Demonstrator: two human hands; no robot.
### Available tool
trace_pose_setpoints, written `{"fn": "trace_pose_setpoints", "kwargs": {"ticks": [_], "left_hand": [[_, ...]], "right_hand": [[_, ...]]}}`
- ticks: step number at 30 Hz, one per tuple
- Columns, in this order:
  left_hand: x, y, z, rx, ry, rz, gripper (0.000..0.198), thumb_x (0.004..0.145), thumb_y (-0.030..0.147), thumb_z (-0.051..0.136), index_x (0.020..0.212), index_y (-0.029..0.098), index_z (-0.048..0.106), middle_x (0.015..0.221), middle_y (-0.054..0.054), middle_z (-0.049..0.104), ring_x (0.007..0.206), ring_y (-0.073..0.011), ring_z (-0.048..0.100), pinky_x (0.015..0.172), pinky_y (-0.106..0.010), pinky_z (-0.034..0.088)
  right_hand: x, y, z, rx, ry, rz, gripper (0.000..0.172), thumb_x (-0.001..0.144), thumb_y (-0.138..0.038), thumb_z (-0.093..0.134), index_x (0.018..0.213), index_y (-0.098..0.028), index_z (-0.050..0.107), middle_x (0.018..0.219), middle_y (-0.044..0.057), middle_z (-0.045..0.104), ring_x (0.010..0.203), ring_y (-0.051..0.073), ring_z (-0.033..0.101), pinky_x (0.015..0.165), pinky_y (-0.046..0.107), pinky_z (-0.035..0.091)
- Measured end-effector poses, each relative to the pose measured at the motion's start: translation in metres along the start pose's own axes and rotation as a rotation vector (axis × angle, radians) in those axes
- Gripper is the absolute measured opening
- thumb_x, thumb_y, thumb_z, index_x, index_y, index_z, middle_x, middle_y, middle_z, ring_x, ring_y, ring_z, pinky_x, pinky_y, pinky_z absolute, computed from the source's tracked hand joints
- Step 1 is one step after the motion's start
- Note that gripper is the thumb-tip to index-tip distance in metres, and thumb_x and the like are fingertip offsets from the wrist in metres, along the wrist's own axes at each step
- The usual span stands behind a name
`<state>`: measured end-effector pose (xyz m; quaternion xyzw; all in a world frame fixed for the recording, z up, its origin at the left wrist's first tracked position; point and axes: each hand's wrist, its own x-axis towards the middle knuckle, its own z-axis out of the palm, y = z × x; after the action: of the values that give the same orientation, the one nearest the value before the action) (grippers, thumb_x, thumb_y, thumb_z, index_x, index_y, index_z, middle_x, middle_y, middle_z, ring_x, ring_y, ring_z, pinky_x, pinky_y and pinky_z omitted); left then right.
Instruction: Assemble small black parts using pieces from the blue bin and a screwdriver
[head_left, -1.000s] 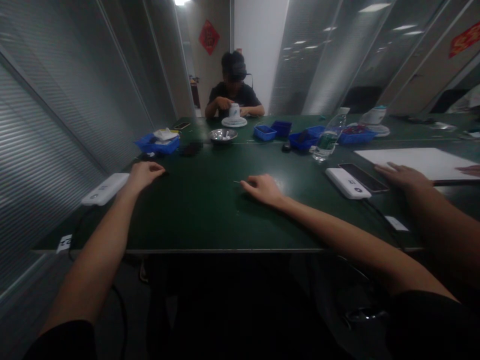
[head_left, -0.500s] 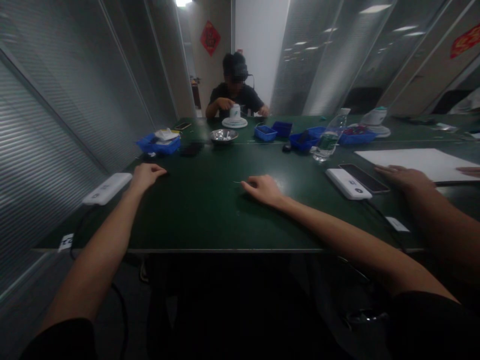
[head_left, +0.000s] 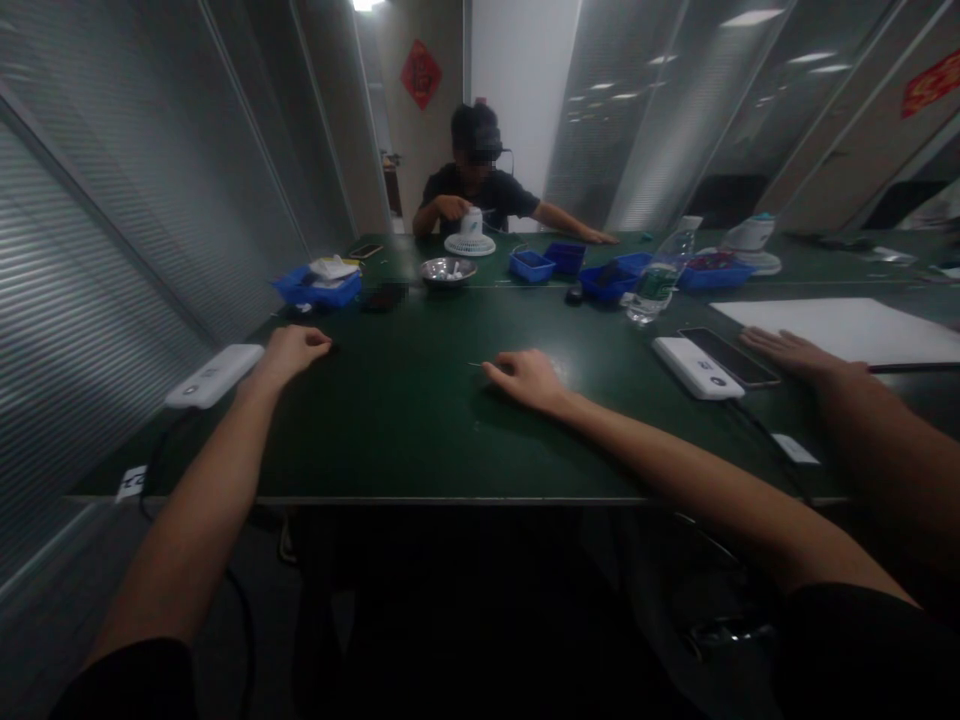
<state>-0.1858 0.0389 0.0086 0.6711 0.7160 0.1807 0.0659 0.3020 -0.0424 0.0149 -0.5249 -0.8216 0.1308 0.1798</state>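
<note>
My left hand [head_left: 291,352] rests on the green table [head_left: 375,420] at the left, its fingertips pinched together; something small and dark shows at the tips, too small to make out. A white power bank [head_left: 215,376] with a black cable lies beside that wrist. Near the table's middle, my right hand [head_left: 523,378] rests with thumb and fingers closed on a thin, light, needle-like piece [head_left: 474,364] that points left from the fingertips. The two hands are well apart.
Behind are a blue basket [head_left: 319,292], a metal bowl [head_left: 448,272] and more blue trays [head_left: 531,265]. To the right stand a water bottle [head_left: 660,280], a second power bank [head_left: 697,367], a phone [head_left: 729,357] and a neighbour's hand [head_left: 795,352] by a white board [head_left: 847,325].
My left hand has shifted very slightly; my right hand stays put. The person across has stretched an arm out to the right along the table. The neighbour's hand on the right has moved slightly left.
</note>
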Motion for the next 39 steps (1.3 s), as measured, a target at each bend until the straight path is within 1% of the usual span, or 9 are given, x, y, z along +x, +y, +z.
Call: {"fn": "trace_pose_setpoints", "kwargs": {"ticks": [4,9,16,19,23,27,29,34,39], "left_hand": [[0.001,0.0,0.0,0.031,-0.001,0.013,0.027,0.087,0.038,0.074,0.109,0.026,0.085,0.108,-0.007,0.081,0.1,-0.0296,0.075,0.09,-0.035,0.056],[0.004,0.001,-0.002,-0.031,-0.017,-0.068,0.023,0.085,0.039,0.079,0.102,0.026,0.085,0.102,-0.005,0.082,0.094,-0.026,0.075,0.092,-0.033,0.055],[-0.005,0.012,-0.004,-0.12,-0.013,-0.087,0.017,0.081,0.036,0.083,0.095,0.027,0.085,0.1,-0.003,0.082,0.091,-0.0241,0.074,0.083,-0.031,0.056],[-0.013,0.032,0.001,-0.149,-0.043,0.036,0.019,0.083,0.039,0.081,0.098,0.028,0.086,0.101,-0.003,0.082,0.095,-0.0248,0.074,0.088,-0.033,0.056],[-0.037,0.083,0.021,-0.262,-0.123,0.355,0.028,0.091,0.046,0.074,0.11,0.027,0.084,0.116,-0.004,0.08,0.11,-0.0274,0.073,0.101,-0.039,0.053],[-0.065,0.136,0.043,-0.407,-0.304,0.629,0.033,0.097,0.05,0.067,0.119,0.028,0.079,0.122,-0.007,0.077,0.111,-0.0273,0.071,0.097,-0.042,0.056],[-0.074,0.152,0.05,-0.419,-0.314,0.722,0.032,0.097,0.049,0.069,0.119,0.028,0.078,0.121,-0.009,0.075,0.106,-0.0267,0.071,0.092,-0.041,0.057],[-0.08,0.159,0.059,-0.412,-0.278,0.789,0.038,0.095,0.046,0.073,0.129,0.029,0.071,0.123,-0.009,0.071,0.105,-0.0262,0.067,0.087,-0.04,0.054],[-0.078,0.16,0.062,-0.425,-0.295,0.799,0.028,0.102,0.042,0.066,0.118,0.021,0.075,0.109,-0.008,0.07,0.089,-0.0207,0.064,0.079,-0.034,0.051]], "right_hand": [[-0.001,-0.001,-0.001,0.004,-0.009,-0.005,0.051,0.109,-0.057,0.046,0.092,-0.018,0.074,0.077,0.005,0.07,0.066,0.016,0.058,0.061,0.029,0.035],[0.001,0.001,0.001,-0.021,0.0,-0.005,0.052,0.109,-0.058,0.046,0.091,-0.018,0.074,0.077,0.005,0.07,0.065,0.015,0.058,0.061,0.028,0.034],[0.0,-0.002,-0.001,-0.015,-0.025,-0.005,0.05,0.109,-0.057,0.047,0.095,-0.018,0.075,0.081,0.006,0.072,0.068,0.016,0.06,0.061,0.028,0.036],[-0.002,-0.004,-0.004,-0.017,-0.053,-0.019,0.049,0.11,-0.056,0.047,0.097,-0.018,0.076,0.081,0.006,0.072,0.069,0.017,0.061,0.062,0.028,0.037],[-0.004,-0.006,-0.005,-0.023,-0.077,-0.091,0.047,0.109,-0.055,0.048,0.1,-0.018,0.075,0.081,0.005,0.071,0.07,0.017,0.06,0.064,0.028,0.036],[-0.004,-0.005,-0.003,-0.013,-0.085,-0.213,0.045,0.108,-0.055,0.05,0.102,-0.018,0.074,0.082,0.004,0.07,0.069,0.016,0.058,0.065,0.028,0.035],[-0.004,-0.004,-0.001,-0.016,-0.081,-0.257,0.042,0.107,-0.054,0.053,0.105,-0.018,0.074,0.085,0.005,0.071,0.071,0.016,0.058,0.066,0.028,0.034],[-0.004,-0.001,0.002,-0.042,-0.059,-0.305,0.038,0.105,-0.053,0.057,0.111,-0.018,0.071,0.092,0.005,0.072,0.075,0.017,0.059,0.068,0.028,0.034],[-0.002,0.002,0.006,-0.068,-0.028,-0.36,0.037,0.105,-0.053,0.058,0.111,-0.019,0.069,0.094,0.006,0.072,0.075,0.017,0.06,0.068,0.028,0.034]]}}
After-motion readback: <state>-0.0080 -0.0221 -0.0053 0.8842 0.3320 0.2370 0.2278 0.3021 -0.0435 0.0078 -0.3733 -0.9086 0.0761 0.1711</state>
